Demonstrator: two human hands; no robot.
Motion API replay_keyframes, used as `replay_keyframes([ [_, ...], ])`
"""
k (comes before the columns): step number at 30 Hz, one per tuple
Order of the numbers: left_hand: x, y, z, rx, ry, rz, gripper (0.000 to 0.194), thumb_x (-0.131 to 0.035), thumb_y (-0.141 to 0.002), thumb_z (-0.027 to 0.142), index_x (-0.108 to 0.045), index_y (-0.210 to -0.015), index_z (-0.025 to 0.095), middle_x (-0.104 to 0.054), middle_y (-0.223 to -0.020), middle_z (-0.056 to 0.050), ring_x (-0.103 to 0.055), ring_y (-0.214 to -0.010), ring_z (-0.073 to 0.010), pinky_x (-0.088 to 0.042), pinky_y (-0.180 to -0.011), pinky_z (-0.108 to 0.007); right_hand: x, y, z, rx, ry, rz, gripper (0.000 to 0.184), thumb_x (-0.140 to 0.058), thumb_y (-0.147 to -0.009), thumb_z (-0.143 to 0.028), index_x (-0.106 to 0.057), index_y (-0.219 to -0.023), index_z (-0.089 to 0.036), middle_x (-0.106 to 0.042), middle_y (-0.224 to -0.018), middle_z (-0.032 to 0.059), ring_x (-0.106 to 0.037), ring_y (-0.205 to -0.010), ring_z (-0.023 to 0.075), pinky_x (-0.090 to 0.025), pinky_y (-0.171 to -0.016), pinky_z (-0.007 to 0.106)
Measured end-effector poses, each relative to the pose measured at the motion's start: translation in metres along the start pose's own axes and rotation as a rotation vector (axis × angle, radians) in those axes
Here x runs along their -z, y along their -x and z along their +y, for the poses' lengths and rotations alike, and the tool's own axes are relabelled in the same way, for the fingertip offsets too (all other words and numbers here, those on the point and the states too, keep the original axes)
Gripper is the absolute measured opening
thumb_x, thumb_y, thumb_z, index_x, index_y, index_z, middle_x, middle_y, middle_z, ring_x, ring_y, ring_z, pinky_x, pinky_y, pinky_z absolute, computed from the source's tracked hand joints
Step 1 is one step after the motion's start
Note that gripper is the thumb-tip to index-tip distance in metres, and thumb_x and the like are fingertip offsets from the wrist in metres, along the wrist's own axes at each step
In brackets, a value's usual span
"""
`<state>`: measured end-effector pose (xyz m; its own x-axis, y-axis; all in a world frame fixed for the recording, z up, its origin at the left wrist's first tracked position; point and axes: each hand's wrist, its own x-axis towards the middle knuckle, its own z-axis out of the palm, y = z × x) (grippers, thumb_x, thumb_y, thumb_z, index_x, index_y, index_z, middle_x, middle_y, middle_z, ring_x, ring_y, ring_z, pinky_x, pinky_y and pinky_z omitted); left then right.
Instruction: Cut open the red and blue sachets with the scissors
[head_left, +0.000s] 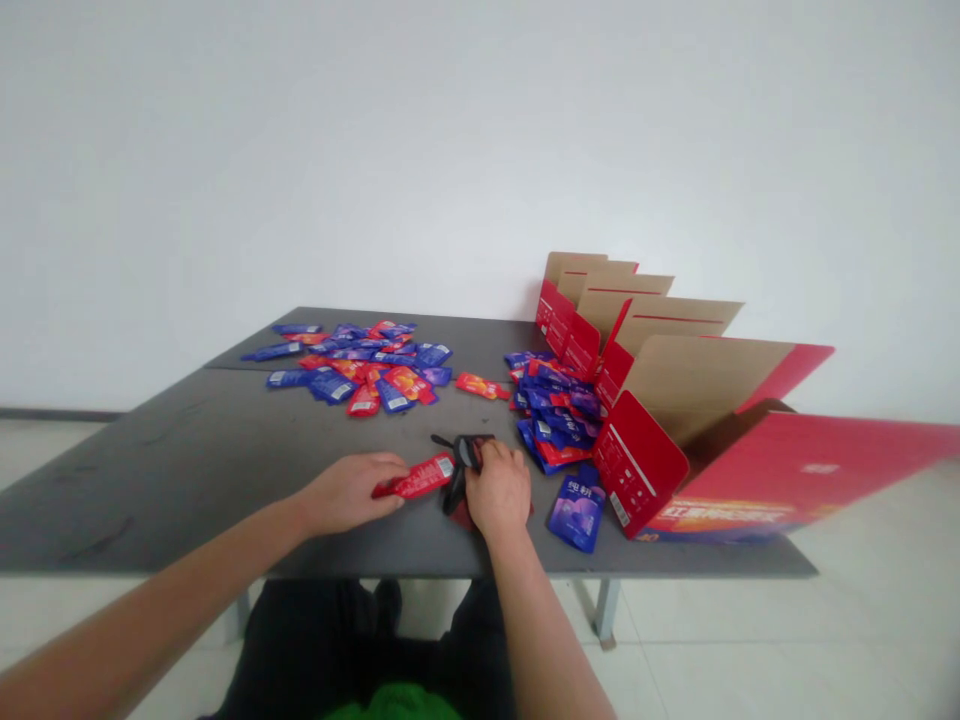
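My left hand (360,493) is closed on the end of a red pouch (427,478) with white print and a pale label. The pouch's other end points right, close to a small black device (466,453) on the table, whose kind I cannot make out. My right hand (499,488) has its fingers bent over this device, and part of it is hidden beneath the hand. A reddish-brown flat piece (461,515) shows under the device. To the right of my right hand, a single blue pouch (577,510) lies flat on the table.
A loose spread of blue and red pouches (360,360) covers the back left of the grey table (225,470). One orange-red pouch (481,386) lies in the middle. More pouches are heaped (559,410) against a row of open red cardboard boxes (641,460) at right.
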<state>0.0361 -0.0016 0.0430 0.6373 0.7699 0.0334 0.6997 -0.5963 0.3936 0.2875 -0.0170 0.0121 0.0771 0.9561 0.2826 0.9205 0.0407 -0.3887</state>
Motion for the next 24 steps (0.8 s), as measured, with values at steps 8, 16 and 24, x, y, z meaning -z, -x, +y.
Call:
replay_keyframes([
  [8, 0.0, -0.018, -0.044, 0.258, 0.388, -0.033, 0.033, -0.053, -0.092, 0.043, -0.075, -0.096, 0.019, -0.076, -0.082, -0.004, -0.071, -0.077, -0.0217, -0.052, -0.071, -0.029, 0.001, 0.001, 0.0, -0.011, -0.027, 0.013, 0.026, -0.055, -0.1, -0.031, -0.065, -0.124, -0.026, -0.068, -0.122, 0.0078, -0.056, -0.107, 0.0269, -0.041, -0.086, 0.037],
  [16, -0.012, -0.02, -0.06, 0.339, 0.511, -0.027, 0.038, -0.063, -0.086, 0.052, -0.071, -0.098, 0.017, -0.072, -0.077, -0.002, -0.065, -0.068, -0.0181, -0.047, -0.061, -0.025, 0.001, 0.002, 0.002, -0.008, -0.101, 0.059, 0.027, -0.059, -0.096, -0.024, -0.065, -0.122, -0.023, -0.067, -0.126, 0.0072, -0.055, -0.11, 0.026, -0.043, -0.094, 0.037],
  [24, -0.005, -0.018, -0.052, 0.193, 0.534, 0.012, 0.03, -0.067, -0.086, 0.044, -0.073, -0.098, 0.018, -0.072, -0.079, -0.002, -0.065, -0.073, -0.0206, -0.051, -0.068, -0.03, 0.008, -0.009, -0.049, 0.498, -0.098, 0.001, 0.017, -0.06, -0.098, -0.032, -0.067, -0.112, -0.025, -0.065, -0.131, 0.0044, -0.05, -0.116, 0.0253, -0.043, -0.095, 0.038],
])
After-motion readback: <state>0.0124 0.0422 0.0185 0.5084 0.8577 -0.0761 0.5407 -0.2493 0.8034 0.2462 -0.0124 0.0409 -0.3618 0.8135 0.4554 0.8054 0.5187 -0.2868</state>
